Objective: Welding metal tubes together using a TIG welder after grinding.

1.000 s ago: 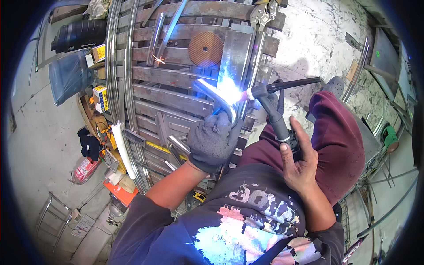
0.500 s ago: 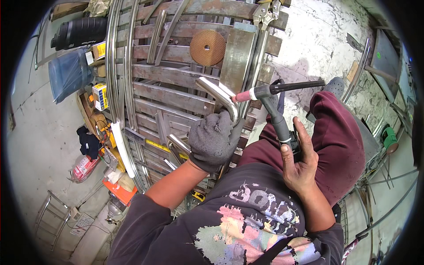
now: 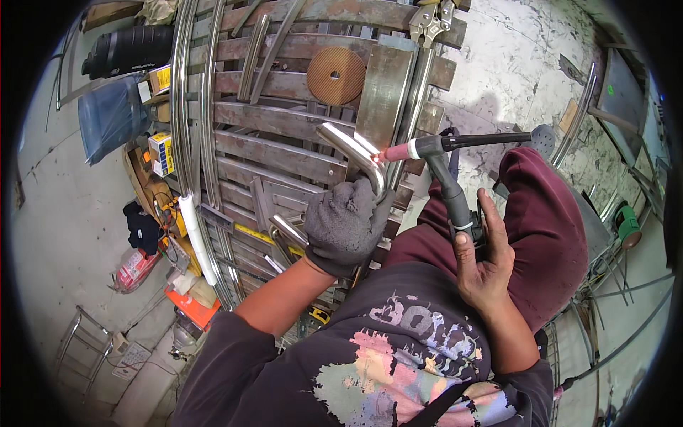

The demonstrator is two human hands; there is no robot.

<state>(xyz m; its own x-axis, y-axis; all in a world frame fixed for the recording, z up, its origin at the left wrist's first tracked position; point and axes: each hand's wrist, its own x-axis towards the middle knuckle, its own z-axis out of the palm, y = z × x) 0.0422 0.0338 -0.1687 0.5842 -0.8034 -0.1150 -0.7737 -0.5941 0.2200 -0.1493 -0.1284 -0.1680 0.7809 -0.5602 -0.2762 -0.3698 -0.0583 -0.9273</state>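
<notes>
My left hand (image 3: 343,226), in a dark grey work glove, is closed round the lower part of a shiny bent metal tube (image 3: 350,148). The tube's open end points up and left over the slatted metal bench (image 3: 277,153). My bare right hand (image 3: 485,260) holds the handle of a welding torch (image 3: 448,188), thumb and fingers on either side of it. A pink nozzle (image 3: 398,153) on the torch points left at the tube's bend; whether it touches cannot be made out. The torch's long black back cap (image 3: 491,139) sticks out to the right.
On the bench lie a brown cutting disc (image 3: 336,75), a flat steel bar (image 3: 384,92), long shiny tubes (image 3: 186,107) and a yellow ruler (image 3: 254,235). Locking pliers (image 3: 431,23) sit at the far edge. Boxes (image 3: 162,154) and a black bottle (image 3: 128,53) stand left.
The torch has shifted slightly to the right, its nozzle staying beside the tube's bend. My left hand and the tube have hardly moved.
</notes>
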